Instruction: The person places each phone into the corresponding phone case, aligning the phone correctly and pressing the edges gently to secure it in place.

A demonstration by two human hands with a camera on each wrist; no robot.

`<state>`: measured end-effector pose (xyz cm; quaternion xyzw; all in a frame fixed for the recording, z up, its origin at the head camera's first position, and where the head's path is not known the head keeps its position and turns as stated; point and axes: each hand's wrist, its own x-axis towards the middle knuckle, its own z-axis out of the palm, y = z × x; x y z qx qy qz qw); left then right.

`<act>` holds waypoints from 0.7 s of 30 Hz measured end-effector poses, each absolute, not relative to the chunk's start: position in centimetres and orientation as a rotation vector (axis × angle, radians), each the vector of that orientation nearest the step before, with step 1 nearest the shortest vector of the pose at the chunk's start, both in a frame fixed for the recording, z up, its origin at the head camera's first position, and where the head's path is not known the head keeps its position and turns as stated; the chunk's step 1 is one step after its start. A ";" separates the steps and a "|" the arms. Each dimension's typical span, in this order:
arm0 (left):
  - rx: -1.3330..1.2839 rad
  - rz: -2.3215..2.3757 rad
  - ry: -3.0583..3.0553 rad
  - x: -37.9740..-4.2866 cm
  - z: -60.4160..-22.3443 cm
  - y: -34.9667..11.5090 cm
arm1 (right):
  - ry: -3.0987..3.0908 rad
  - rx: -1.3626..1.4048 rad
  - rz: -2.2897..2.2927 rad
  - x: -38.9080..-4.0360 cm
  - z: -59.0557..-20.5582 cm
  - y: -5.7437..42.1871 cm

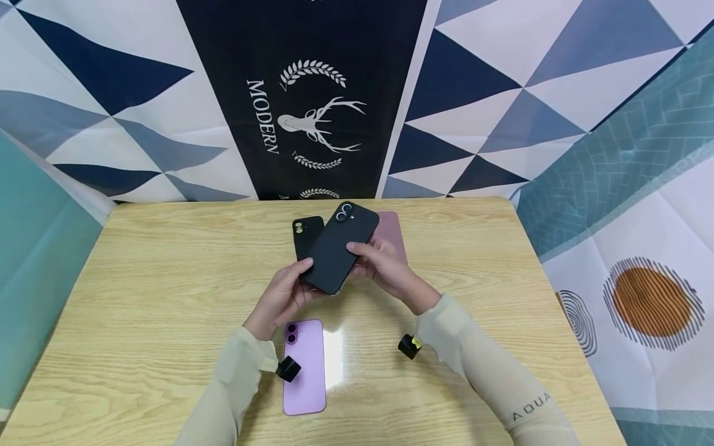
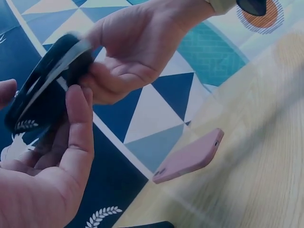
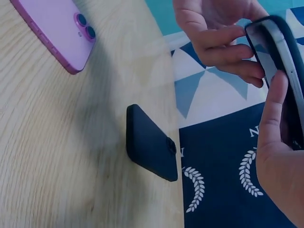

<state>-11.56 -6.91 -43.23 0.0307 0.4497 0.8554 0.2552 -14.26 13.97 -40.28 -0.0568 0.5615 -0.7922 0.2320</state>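
Both hands hold a phone in a black case (image 1: 341, 251) above the table, tilted, its camera side toward the head camera. My left hand (image 1: 281, 300) grips the lower left end, thumb on the back. At the right long edge, my right hand (image 1: 387, 266) pinches it, thumb over the back and fingers underneath. A pale phone edge shows between dark layers in the left wrist view, where the held phone (image 2: 52, 78) is blurred. Behind it lie a black phone-shaped piece (image 1: 307, 232) with camera openings and a pink one (image 1: 393, 232), both partly covered in the head view.
A purple phone (image 1: 305, 393) lies back up on the wooden table (image 1: 167, 297), near my left forearm. Small black wrist cameras (image 1: 409, 346) hang below the sleeves. A patterned cloth (image 1: 312, 37) rises behind the table's far edge.
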 end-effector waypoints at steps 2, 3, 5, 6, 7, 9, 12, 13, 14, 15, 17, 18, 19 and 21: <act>0.104 2.319 1.220 -11.5 -43.2 -6.8 | 1.529 -0.151 -2.208 -14.3 -40.2 13.9; 0.107 2.328 1.219 -11.4 -43.2 -6.7 | 1.529 -0.151 -2.217 -14.3 -40.2 13.9; 0.105 2.350 1.223 -11.3 -43.2 -6.4 | 1.527 -0.140 -2.234 -14.3 -40.2 13.9; 0.101 2.365 1.226 -11.2 -43.2 -6.3 | 1.524 -0.141 -2.242 -14.3 -40.3 13.9; 0.095 2.382 1.234 -11.1 -43.2 -6.2 | 1.520 -0.140 -2.249 -14.3 -40.3 13.9; 0.084 2.417 1.260 -10.9 -43.2 -5.9 | 1.515 -0.145 -2.261 -14.3 -40.4 13.9; 0.059 2.480 1.297 -10.9 -43.1 -5.4 | 1.494 -0.167 -2.282 -14.4 -40.4 14.0; 0.039 2.502 1.307 -10.9 -43.0 -5.4 | 1.488 -0.174 -2.284 -14.4 -40.3 14.1; 0.023 2.524 1.319 -11.0 -43.0 -5.3 | 1.487 -0.192 -2.279 -14.5 -40.2 14.3; 0.003 2.543 1.330 -11.1 -42.9 -5.4 | 1.492 -0.208 -2.270 -14.5 -40.1 14.4; -0.030 2.570 1.357 -11.3 -42.8 -5.6 | 1.526 -0.247 -2.234 -14.7 -39.8 14.8; -0.050 2.577 1.372 -11.5 -42.6 -5.9 | 1.554 -0.255 -2.207 -14.7 -39.7 15.0; -0.063 2.581 1.389 -11.6 -42.5 -6.1 | 1.590 -0.261 -2.175 -14.7 -39.6 15.2; -0.082 2.588 1.427 -11.9 -42.3 -6.6 | 1.670 -0.259 -2.110 -14.7 -39.4 15.5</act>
